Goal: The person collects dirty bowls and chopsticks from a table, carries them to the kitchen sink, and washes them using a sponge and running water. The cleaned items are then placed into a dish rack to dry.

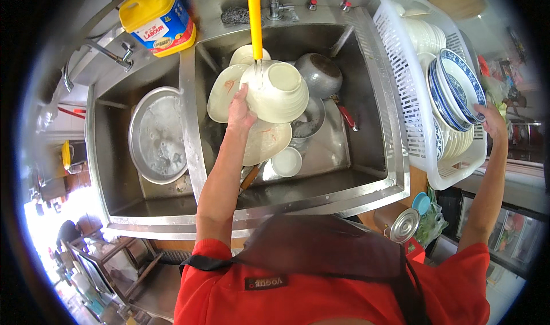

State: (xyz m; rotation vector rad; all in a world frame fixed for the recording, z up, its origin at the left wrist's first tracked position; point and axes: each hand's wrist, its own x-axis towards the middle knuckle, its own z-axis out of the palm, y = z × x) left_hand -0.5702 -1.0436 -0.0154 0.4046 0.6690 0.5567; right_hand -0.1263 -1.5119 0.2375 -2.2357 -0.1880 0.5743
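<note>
My left hand [241,110] grips the rim of an upturned white ribbed bowl [281,95] over the right sink basin, and water from a yellow hose [255,19] runs onto it. Under and around the bowl lie white plates [267,146], a small white bowl [286,162], a metal pot [319,75] with a darkened bottom and a red handle [347,118]. At the right, my right hand [491,118] holds the edge of a blue-and-white patterned bowl [465,84], which leans with similar dishes in a white plastic basket [408,110].
A wide metal basin [157,136] of sudsy water sits in the left sink basin. Behind it stand a yellow detergent jug [159,22] and a tap [107,54]. A steel scourer [236,15] lies by the back faucet [275,7]. A lidded metal pot [403,225] is below the basket.
</note>
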